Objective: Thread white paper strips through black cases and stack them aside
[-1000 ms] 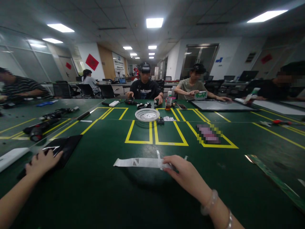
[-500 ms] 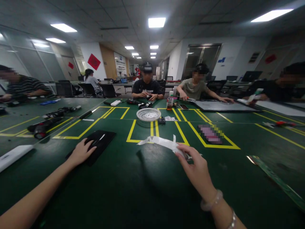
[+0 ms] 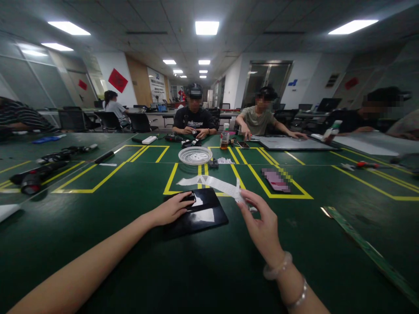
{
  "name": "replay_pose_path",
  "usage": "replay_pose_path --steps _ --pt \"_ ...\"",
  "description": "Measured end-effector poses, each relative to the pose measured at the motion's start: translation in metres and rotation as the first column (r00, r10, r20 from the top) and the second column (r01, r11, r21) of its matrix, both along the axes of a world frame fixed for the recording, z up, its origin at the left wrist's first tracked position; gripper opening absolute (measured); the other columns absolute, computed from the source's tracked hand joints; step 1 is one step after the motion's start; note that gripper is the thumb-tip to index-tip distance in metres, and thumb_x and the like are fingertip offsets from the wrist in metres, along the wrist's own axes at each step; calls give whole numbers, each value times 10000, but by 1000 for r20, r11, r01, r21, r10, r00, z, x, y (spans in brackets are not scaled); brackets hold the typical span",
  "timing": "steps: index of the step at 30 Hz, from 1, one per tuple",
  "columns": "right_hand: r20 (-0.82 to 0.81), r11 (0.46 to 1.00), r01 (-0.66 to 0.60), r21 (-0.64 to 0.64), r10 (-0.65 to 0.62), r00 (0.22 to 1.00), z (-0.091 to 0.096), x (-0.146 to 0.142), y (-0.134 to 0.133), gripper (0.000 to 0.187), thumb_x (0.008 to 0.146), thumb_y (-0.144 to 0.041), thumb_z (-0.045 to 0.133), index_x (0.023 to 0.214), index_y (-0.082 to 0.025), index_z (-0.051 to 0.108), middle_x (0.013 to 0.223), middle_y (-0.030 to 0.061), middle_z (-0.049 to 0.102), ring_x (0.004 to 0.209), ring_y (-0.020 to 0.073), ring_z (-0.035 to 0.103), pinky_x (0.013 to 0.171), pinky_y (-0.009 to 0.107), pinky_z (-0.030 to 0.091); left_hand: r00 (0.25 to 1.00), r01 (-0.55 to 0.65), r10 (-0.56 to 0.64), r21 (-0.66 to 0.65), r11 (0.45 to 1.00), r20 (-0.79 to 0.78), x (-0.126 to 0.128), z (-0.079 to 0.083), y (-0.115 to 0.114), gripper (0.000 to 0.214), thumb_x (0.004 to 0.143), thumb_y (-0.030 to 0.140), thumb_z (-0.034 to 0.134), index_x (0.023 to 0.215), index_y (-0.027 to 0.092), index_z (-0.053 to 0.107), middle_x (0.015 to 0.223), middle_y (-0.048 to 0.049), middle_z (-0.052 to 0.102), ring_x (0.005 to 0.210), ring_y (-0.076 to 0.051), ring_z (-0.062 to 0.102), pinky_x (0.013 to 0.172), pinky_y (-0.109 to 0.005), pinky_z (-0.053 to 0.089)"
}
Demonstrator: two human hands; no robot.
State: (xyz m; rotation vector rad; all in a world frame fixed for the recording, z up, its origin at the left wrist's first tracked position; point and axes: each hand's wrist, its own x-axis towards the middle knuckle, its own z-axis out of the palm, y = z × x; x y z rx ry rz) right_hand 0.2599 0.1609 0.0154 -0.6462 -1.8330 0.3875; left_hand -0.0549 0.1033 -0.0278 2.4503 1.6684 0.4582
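Observation:
My left hand [image 3: 170, 208] is on a flat black glossy panel [image 3: 206, 220], with its fingers across the upper left part and pressed against it. The panel looks like a tablet, but its kind is not certain. A small dark shiny part shows at the fingertips. My right hand [image 3: 262, 213] pinches one end of a white paper strip [image 3: 216, 184] between thumb and fingers. The crumpled strip stretches left, just above the panel's far edge. Part of its bunched end is hidden behind the fingers.
Beyond the strip stand a white round basket [image 3: 195, 155] and a bottle [image 3: 224, 138]. A pink phone-like item [image 3: 276, 180] lies right, with a long green strip [image 3: 363, 244] nearer. Power tools [image 3: 39, 176] lie left. Several people sit around the green table [image 3: 137, 279].
The black panel has moved right with my left hand, from the left side to the middle, near the strip. My right hand still holds the strip. The whole view has turned slightly.

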Motion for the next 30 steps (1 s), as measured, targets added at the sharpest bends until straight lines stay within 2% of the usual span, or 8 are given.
replay_pose_path --steps 3,6,8,11,14,18,23,30 --pt "39 997 -76 28 75 996 2 -2 -3 205 952 -286 571 1138 -241 641 1180 94 671 1098 242 624 944 441 517 993 114 -112 -42 993 46 19 5 1 446 990 225 444 1424 316 484 1584 -34 261 1428 -274 301 1171 -472 293" --pt "120 986 -163 47 156 980 1 -5 -6 184 955 -291 569 1112 -248 656 1151 81 692 1089 239 634 959 446 508 979 183 -178 -50 982 96 25 3 -2 452 981 247 477 1426 322 475 1537 -41 361 1396 -260 364 1161 -449 324" --pt "169 974 -220 47 209 963 0 -6 -7 195 957 -288 570 1129 -254 658 1158 72 692 1088 230 637 956 430 509 983 136 -133 -9 991 127 18 -2 -4 488 979 327 494 1461 281 426 1529 -70 373 1398 -264 362 1171 -446 309" --pt "249 958 -286 23 272 930 -2 -8 -9 201 962 -262 565 1134 -259 668 1182 60 681 1095 207 628 941 383 516 963 -88 68 66 994 260 -10 -12 -4 607 950 456 508 1490 215 370 1560 -102 306 1422 -276 315 1185 -437 279" --pt "419 950 -312 -31 296 858 -3 -8 -10 224 963 -235 558 1146 -284 678 1212 37 664 1103 194 613 926 360 517 887 -308 259 72 949 382 -47 -20 -7 643 946 533 434 1470 164 383 1528 -137 353 1415 -291 324 1183 -470 262" --pt "655 948 -290 -127 300 694 -5 -6 -9 254 944 -209 580 1148 -315 689 1188 15 669 1066 188 622 877 328 525 802 -473 402 59 879 443 -76 -24 -18 625 972 539 316 1457 150 377 1478 -157 419 1379 -303 381 1150 -519 301" --pt "805 954 -224 -197 288 518 -8 0 -3 198 892 -200 636 1025 -301 742 1080 14 675 948 188 643 782 302 518 782 -485 411 43 873 468 -72 -23 -28 601 962 539 345 1398 141 456 1423 -146 486 1336 -282 440 1134 -489 343" --pt "853 980 -160 -117 182 489 -2 0 -9 139 905 -310 639 972 -334 759 1075 39 636 928 229 610 762 364 485 834 -385 324 49 922 446 -59 -21 -30 514 952 538 403 1286 190 581 1377 -104 542 1302 -268 476 1139 -463 350"
